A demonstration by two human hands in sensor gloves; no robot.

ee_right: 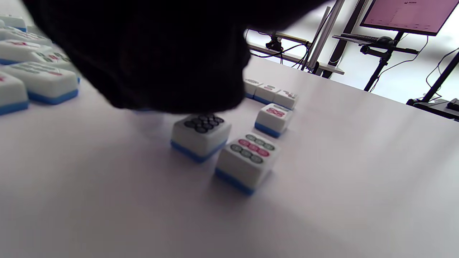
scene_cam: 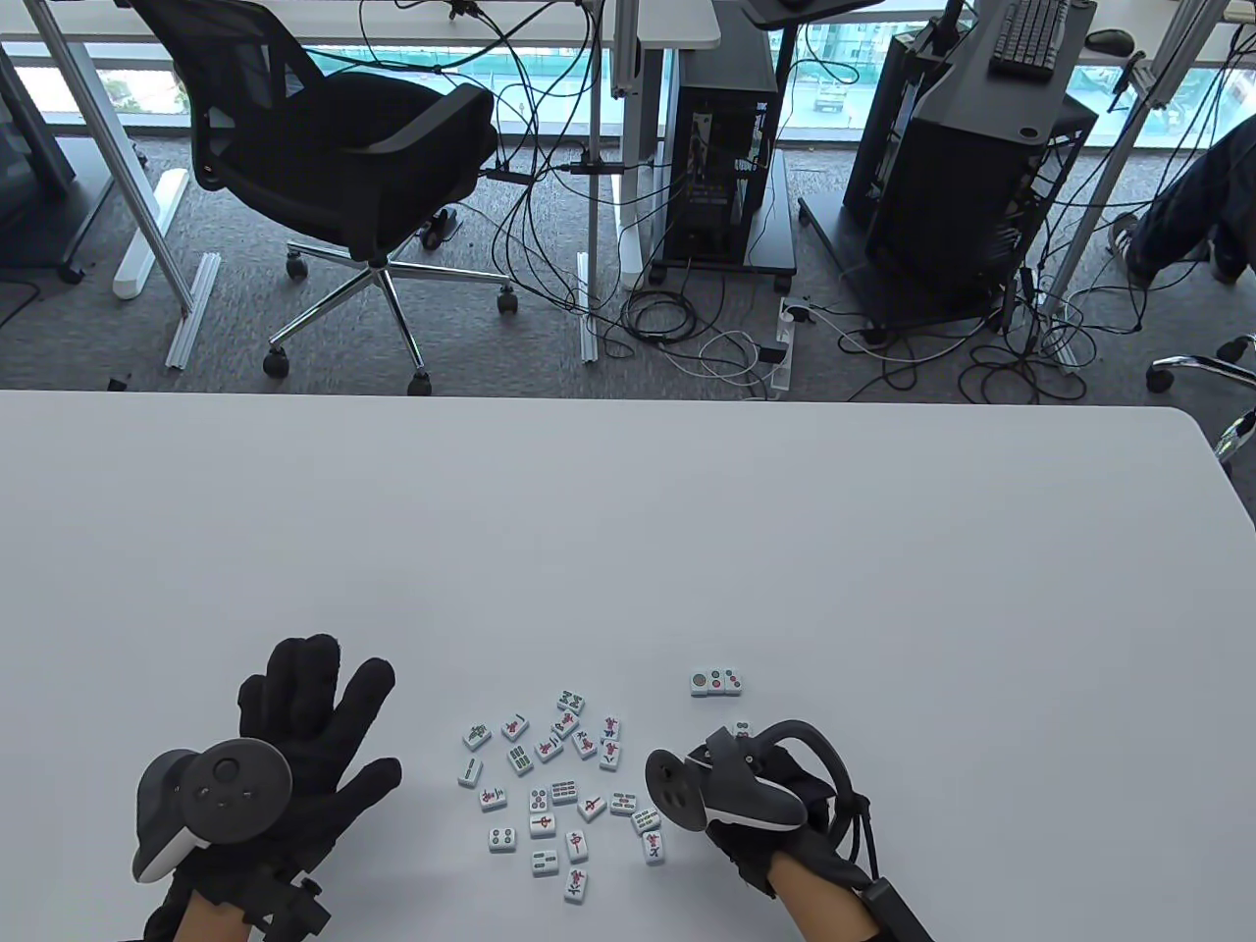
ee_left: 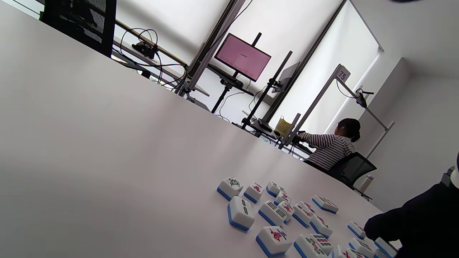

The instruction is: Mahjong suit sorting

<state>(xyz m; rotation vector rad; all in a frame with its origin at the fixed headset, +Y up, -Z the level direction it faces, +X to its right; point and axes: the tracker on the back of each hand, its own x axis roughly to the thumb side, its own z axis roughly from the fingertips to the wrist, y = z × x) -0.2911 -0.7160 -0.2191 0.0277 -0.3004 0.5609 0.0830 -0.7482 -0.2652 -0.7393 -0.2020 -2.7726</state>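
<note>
Left grip (scene_cam: 314, 726) lies flat, fingers spread, on the bench (scene_cam: 628, 530), left of the scattered tiles (scene_cam: 559, 785). Right grip (scene_cam: 756, 785) hovers beside them; finger state cannot be told. Row of three tiles (scene_cam: 715, 682) sits just beyond it.

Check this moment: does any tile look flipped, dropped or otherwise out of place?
Nothing stands out. The unsorted mahjong tiles lie face up in a loose cluster on the table, and a row of three dot tiles sits apart. None is stacked, flipped or near an edge.
</note>
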